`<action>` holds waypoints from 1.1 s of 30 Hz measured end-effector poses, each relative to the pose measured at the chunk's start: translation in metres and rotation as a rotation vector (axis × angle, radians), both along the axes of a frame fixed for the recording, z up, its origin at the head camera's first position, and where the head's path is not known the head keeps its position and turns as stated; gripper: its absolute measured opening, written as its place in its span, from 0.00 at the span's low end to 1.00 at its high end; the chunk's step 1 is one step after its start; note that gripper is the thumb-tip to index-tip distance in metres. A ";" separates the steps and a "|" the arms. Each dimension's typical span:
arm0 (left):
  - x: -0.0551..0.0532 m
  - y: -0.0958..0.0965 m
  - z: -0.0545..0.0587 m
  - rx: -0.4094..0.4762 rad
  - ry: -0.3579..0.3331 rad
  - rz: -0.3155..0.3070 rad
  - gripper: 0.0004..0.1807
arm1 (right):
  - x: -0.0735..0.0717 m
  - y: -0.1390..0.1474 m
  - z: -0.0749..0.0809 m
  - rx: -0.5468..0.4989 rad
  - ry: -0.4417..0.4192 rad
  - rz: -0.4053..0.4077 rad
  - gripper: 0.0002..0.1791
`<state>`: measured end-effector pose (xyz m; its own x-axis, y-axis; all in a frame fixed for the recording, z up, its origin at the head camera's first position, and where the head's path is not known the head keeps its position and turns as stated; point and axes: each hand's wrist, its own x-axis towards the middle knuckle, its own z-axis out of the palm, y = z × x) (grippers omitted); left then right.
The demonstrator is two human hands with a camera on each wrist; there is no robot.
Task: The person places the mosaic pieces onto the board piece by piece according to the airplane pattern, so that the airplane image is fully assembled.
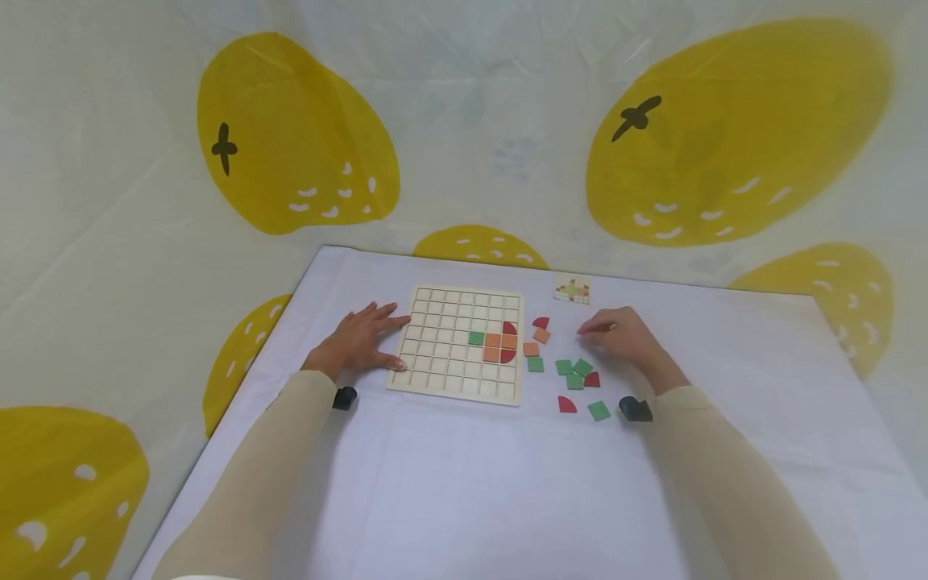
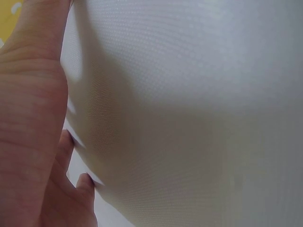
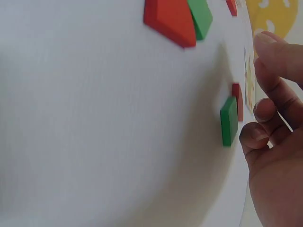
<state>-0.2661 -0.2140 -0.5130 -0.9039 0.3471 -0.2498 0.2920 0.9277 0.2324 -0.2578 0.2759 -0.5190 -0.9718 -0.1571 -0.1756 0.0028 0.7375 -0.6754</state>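
At the left edge of a pale wooden grid board [image 1: 435, 322], my left hand [image 1: 358, 338] has its fingers spread, thumb and fingertips at the rim. The left wrist view shows this hand [image 2: 28, 132] over white cloth. My right hand [image 1: 623, 334] is right of the board, low over the table, thumb and index fingertips together and the other fingers curled. In the right wrist view, a green square tile [image 3: 229, 121] and a red piece [image 3: 238, 101] lie close by the right hand [image 3: 279, 104]. I cannot tell whether a small piece is between its fingertips.
On the board sit a green tile [image 1: 476, 338], several orange tiles [image 1: 492, 341] and two red quarter-circles [image 1: 509, 329]. Loose green tiles [image 1: 564, 367], red quarter-circles [image 1: 567, 404] and orange tiles [image 1: 532, 350] lie to its right. A pattern card [image 1: 572, 288] lies near the back edge.
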 end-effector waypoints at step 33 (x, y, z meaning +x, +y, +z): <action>-0.001 0.001 -0.001 -0.008 -0.008 0.007 0.56 | 0.000 0.046 0.002 0.051 -0.221 -0.105 0.26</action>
